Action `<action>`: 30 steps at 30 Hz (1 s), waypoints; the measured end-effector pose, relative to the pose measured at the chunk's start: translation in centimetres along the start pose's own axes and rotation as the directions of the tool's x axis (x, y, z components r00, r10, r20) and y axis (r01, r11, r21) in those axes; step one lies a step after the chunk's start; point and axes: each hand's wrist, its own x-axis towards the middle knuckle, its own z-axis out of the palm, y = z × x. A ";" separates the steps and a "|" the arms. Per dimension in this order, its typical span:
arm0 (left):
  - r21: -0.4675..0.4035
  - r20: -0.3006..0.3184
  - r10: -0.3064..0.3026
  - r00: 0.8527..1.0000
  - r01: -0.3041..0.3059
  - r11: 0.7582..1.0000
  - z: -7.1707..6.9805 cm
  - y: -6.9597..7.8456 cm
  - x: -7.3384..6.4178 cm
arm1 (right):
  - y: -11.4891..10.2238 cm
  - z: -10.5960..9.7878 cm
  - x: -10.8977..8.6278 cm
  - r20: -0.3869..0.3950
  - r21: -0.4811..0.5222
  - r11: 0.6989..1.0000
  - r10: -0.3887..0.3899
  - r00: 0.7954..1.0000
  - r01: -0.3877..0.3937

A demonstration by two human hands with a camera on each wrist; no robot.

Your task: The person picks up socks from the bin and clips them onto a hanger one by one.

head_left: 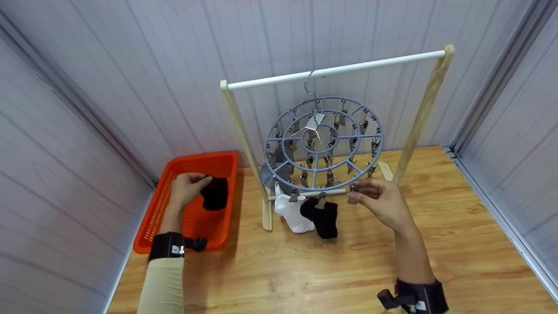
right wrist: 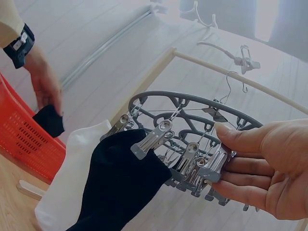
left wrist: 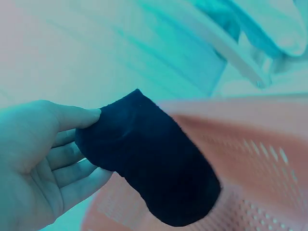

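Observation:
My left hand (head_left: 185,190) pinches a black sock (left wrist: 149,159) by one end, thumb on top, and the sock hangs over the orange basket (head_left: 232,205). At the front rim of a round grey clip hanger (head_left: 322,189), my right hand (right wrist: 269,166) holds a metal clip (right wrist: 215,162) between thumb and fingers. No sock shows in that clip. To its left, another black sock (head_left: 324,218) hangs from a clip on the same rim. Beside that hangs a white sock (head_left: 294,213), and grey socks (head_left: 272,174) show at the hanger's left side.
The hanger hooks over the white bar (head_left: 379,64) of a wooden stand (head_left: 423,117). Several bare clips dangle from its rings. Pale panel walls (head_left: 130,65) close in the back and sides, and the wood-patterned surface (head_left: 279,279) lies below.

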 end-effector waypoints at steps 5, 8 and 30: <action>0.010 -0.052 0.113 0.992 -0.112 0.994 -0.1 3.4 -0.2 | -0.1 -0.2 0.0 -0.009 0.000 1.000 0.002 1.000 -0.002; 0.026 -0.076 0.179 0.981 -0.178 0.984 0.0 5.4 -0.5 | -0.1 -0.3 0.0 -0.006 -0.012 1.000 0.020 1.000 -0.020; -0.084 -0.050 0.412 0.910 -0.415 0.906 4.7 14.7 -7.1 | -0.4 0.5 0.2 0.012 0.024 1.000 -0.010 1.000 0.010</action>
